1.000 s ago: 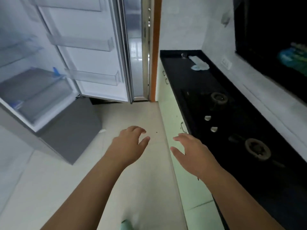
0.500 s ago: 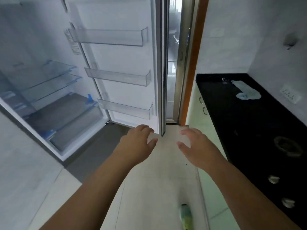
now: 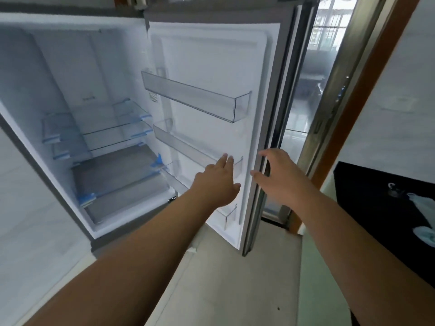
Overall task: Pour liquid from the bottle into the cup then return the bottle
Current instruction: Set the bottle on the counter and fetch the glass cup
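A big fridge stands wide open on the left side. Inside it are glass shelves with blue clips and a grey drawer low down. The shelves look bare.

The fridge door swings out toward the middle. It has clear door racks one above the other, and nothing shows in them.

To the right of the door is a shiny glass doorway. Farther right, a black counter sits by the white wall, with a pale cloth lying on it. The floor below is light tile.

Two bare arms reach forward. The left hand is in front of the middle door rack, fingers spread out and holding nothing. The right hand is at the outer edge of the door, fingers curled a bit but apart, with nothing in it. I cannot tell if it touches the door edge.

The bottle and the cup do not show anywhere in this view.
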Action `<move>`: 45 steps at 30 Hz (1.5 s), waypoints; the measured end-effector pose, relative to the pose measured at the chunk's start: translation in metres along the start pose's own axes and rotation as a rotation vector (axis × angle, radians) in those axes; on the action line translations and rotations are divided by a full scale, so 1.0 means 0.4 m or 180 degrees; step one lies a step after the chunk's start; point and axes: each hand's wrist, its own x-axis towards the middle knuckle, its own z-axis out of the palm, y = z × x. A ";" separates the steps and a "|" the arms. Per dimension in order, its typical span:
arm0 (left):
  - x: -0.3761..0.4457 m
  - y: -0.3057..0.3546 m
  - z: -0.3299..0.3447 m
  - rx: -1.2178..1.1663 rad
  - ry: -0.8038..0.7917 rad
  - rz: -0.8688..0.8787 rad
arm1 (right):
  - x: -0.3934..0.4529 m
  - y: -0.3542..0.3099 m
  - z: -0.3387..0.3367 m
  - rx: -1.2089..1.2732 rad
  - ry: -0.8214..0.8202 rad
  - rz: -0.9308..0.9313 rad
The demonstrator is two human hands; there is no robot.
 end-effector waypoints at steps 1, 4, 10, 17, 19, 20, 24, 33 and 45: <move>0.026 0.003 0.008 0.0023 -0.0062 -0.0072 | 0.029 0.004 -0.006 -0.0017 0.0042 -0.0036; 0.064 -0.002 0.044 0.0058 -0.0176 -0.0217 | 0.091 0.015 -0.013 -0.0067 0.0315 -0.0071; 0.082 -0.048 0.089 0.0052 0.0520 -0.0227 | 0.144 0.011 -0.014 0.0325 0.1403 -0.0401; 0.026 -0.134 0.118 -0.0191 0.0927 -0.0141 | 0.182 -0.032 0.007 0.0939 0.1794 -0.0815; -0.010 -0.163 0.126 -0.0267 0.1057 -0.0197 | 0.172 -0.041 0.015 0.0900 0.1772 -0.0932; -0.031 -0.179 0.128 -0.0304 0.1125 -0.0236 | 0.165 -0.048 0.020 0.0836 0.1770 -0.1077; -0.114 -0.269 0.126 -0.0410 0.1192 -0.0553 | 0.120 -0.099 0.056 0.0564 0.1768 -0.1773; -0.263 -0.483 0.034 -0.0674 0.1042 -0.1412 | 0.064 -0.325 0.153 0.0287 0.1006 -0.2662; -0.402 -0.658 -0.104 -0.1844 0.2136 -0.1851 | 0.101 -0.709 0.338 0.0021 0.0397 -0.3115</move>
